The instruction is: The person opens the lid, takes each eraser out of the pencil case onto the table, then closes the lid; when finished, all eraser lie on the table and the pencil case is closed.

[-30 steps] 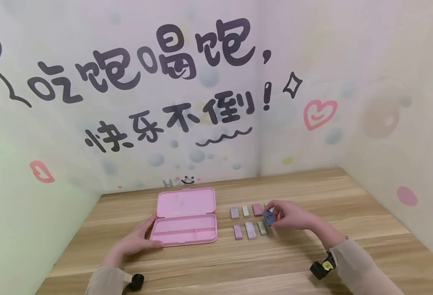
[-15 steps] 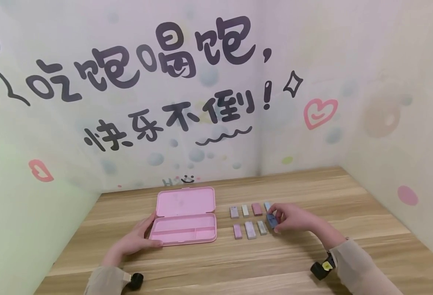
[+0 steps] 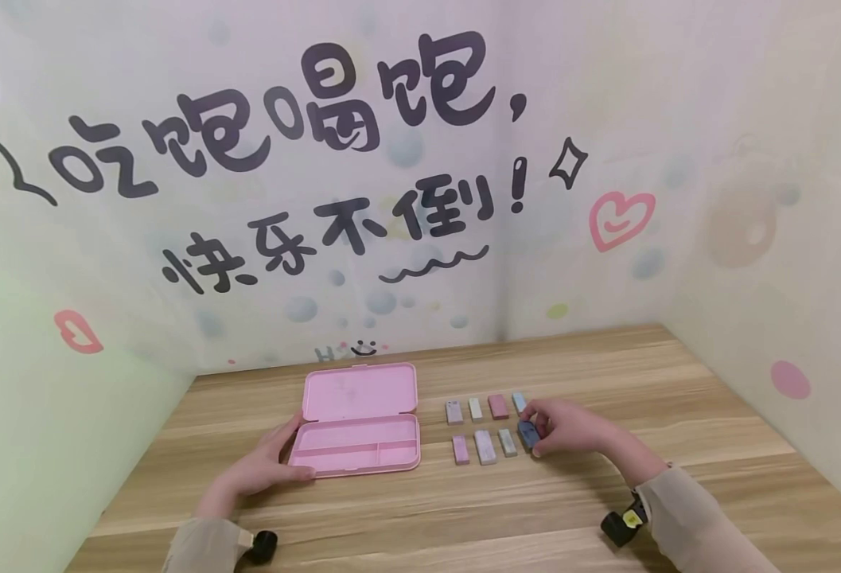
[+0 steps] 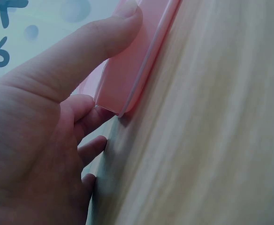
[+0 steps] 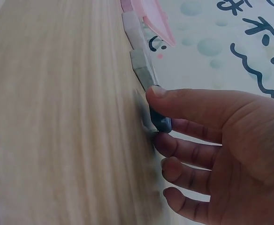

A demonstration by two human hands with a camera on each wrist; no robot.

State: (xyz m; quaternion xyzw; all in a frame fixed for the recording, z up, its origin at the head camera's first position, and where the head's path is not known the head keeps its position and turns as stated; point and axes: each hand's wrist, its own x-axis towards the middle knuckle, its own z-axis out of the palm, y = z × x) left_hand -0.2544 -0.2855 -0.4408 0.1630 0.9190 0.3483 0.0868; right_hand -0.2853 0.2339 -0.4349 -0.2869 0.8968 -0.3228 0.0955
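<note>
In the head view a pink pencil case (image 3: 337, 459) lies with its lid (image 3: 361, 391) folded back, its divided tray bare. My left hand (image 3: 266, 464) holds the case's left end, thumb along the front edge and fingers at the side. The left wrist view shows that thumb over the pink wall (image 4: 127, 82). With thumb and fingertips, my right hand (image 3: 570, 427) pinches a dark blue eraser (image 3: 529, 435) at the right end of the front row. A grey-green eraser (image 3: 508, 442) lies just left of it, a light blue eraser (image 3: 519, 403) behind.
Beside the case, small eraser-like blocks lie in two rows: lilac (image 3: 453, 411), white (image 3: 475, 409) and dark pink (image 3: 498, 407) behind, pink (image 3: 461, 450) and pale lilac (image 3: 485, 446) in front. Printed walls (image 3: 420, 318) border the wooden table (image 3: 420, 525).
My right hand has moved slightly right and toward me with the dark blue eraser, lining it up with the front row. The light blue eraser has come into view. My left hand has stayed put.
</note>
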